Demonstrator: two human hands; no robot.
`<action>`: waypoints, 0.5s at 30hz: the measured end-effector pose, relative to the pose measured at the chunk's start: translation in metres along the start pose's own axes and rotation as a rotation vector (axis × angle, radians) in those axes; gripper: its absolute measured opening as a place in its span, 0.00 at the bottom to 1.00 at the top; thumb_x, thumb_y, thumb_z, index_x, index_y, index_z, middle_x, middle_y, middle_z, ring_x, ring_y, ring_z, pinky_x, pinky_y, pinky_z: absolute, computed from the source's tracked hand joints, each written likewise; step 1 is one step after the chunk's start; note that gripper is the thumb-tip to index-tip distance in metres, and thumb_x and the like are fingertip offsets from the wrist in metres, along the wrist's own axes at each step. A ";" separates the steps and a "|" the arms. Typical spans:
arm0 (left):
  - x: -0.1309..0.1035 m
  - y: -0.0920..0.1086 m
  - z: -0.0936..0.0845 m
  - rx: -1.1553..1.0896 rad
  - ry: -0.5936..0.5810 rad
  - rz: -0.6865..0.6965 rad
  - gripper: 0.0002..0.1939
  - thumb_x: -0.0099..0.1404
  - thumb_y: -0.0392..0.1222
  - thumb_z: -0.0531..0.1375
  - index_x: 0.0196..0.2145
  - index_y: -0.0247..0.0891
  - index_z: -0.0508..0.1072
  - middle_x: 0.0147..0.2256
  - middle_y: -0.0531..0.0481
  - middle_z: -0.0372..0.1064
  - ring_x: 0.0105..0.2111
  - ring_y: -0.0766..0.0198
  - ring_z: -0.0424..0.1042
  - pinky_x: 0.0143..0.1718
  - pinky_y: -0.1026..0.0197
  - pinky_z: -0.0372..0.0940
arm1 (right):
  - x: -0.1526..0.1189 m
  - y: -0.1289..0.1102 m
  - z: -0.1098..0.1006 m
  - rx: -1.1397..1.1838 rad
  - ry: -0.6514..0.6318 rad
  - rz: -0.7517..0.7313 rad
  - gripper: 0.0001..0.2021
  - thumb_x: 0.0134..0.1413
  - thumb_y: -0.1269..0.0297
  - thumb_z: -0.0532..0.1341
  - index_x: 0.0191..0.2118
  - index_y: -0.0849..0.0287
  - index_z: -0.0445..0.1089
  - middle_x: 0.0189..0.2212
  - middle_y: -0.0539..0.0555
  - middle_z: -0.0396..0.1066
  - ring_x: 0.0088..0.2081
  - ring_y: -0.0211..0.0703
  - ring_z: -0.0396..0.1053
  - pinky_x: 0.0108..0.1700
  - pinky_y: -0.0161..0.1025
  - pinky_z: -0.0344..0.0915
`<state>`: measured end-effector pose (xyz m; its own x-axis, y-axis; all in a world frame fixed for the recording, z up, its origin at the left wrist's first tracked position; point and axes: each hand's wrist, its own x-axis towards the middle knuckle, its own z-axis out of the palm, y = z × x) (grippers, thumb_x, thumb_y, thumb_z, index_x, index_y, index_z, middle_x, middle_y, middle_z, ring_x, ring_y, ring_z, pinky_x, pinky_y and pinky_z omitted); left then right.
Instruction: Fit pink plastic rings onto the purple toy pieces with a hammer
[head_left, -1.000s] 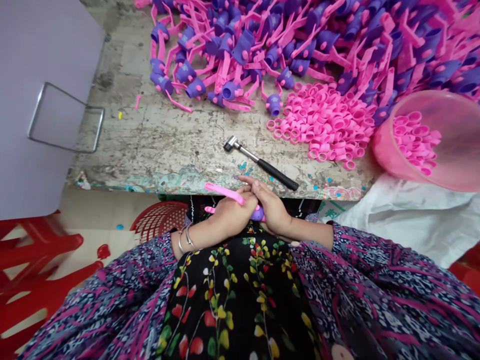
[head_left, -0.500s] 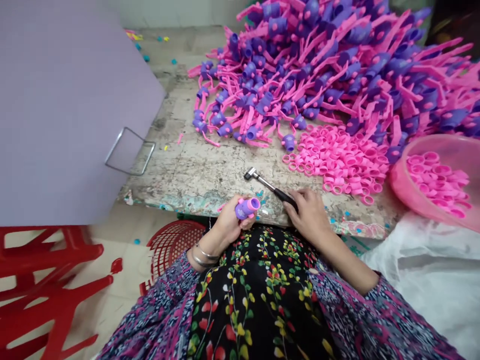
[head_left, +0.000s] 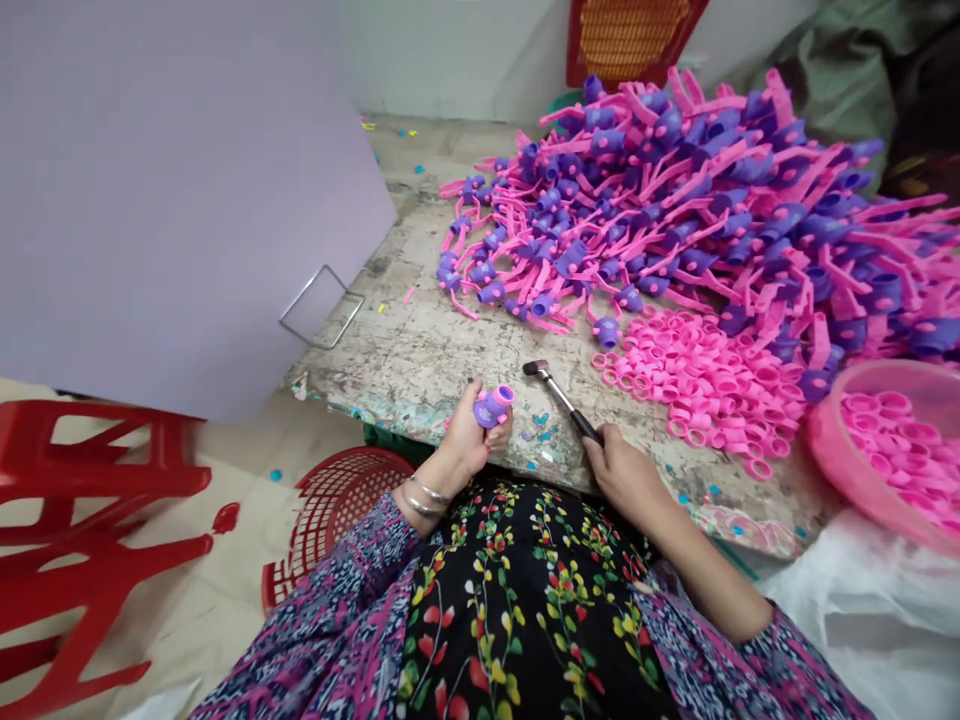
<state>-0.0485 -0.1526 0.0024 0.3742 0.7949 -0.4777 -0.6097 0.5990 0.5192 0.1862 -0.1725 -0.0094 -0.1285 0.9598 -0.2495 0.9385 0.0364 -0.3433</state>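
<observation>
My left hand (head_left: 471, 432) is closed around a small purple plastic toy part (head_left: 491, 406) with a pink ring (head_left: 503, 393) at its upper end. The part is held tilted, its open end upward, at the table's front edge. My right hand (head_left: 628, 472) is wrapped round the black handle of a small hammer (head_left: 556, 393). The hammer's dark head points away from me, over or on the worn tabletop; whether it touches the wood I cannot tell. Right of the hammer lies a heap of loose pink rings (head_left: 705, 375).
A big pile of purple and pink toy parts (head_left: 645, 210) covers the back of the table (head_left: 420, 350). At right stands a pink bowl (head_left: 832, 425) of rings. A grey-purple board (head_left: 180, 200) with a wire handle blocks the left. Below are a red basket (head_left: 352, 490) and red stools (head_left: 112, 460).
The view has tilted up and shifted left, so the table sits lower and further right. My right hand has closed round the hammer's handle, and its head has turned.
</observation>
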 end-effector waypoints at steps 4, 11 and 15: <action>0.005 0.011 -0.004 -0.046 0.070 0.019 0.34 0.69 0.58 0.35 0.16 0.37 0.61 0.09 0.55 0.47 0.08 0.71 0.44 0.11 0.68 0.43 | -0.013 0.002 -0.006 0.415 0.112 -0.099 0.24 0.64 0.51 0.49 0.56 0.61 0.66 0.29 0.55 0.74 0.29 0.48 0.72 0.32 0.41 0.66; 0.016 0.023 0.000 -0.069 0.120 0.010 0.29 0.68 0.51 0.37 0.15 0.38 0.60 0.08 0.55 0.46 0.07 0.71 0.44 0.10 0.68 0.41 | -0.030 -0.017 -0.019 0.537 0.232 -0.274 0.24 0.64 0.53 0.52 0.60 0.57 0.66 0.38 0.56 0.78 0.37 0.48 0.77 0.42 0.44 0.73; 0.018 0.024 0.003 -0.064 0.127 -0.031 0.28 0.67 0.50 0.37 0.14 0.39 0.58 0.08 0.55 0.45 0.06 0.71 0.43 0.09 0.68 0.41 | -0.028 -0.015 -0.026 0.497 0.159 -0.314 0.22 0.63 0.54 0.54 0.58 0.56 0.70 0.47 0.57 0.77 0.48 0.54 0.75 0.47 0.48 0.73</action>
<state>-0.0548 -0.1238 0.0083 0.3042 0.7552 -0.5806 -0.6439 0.6122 0.4589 0.1838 -0.1930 0.0261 -0.2893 0.9555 0.0577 0.5965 0.2271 -0.7698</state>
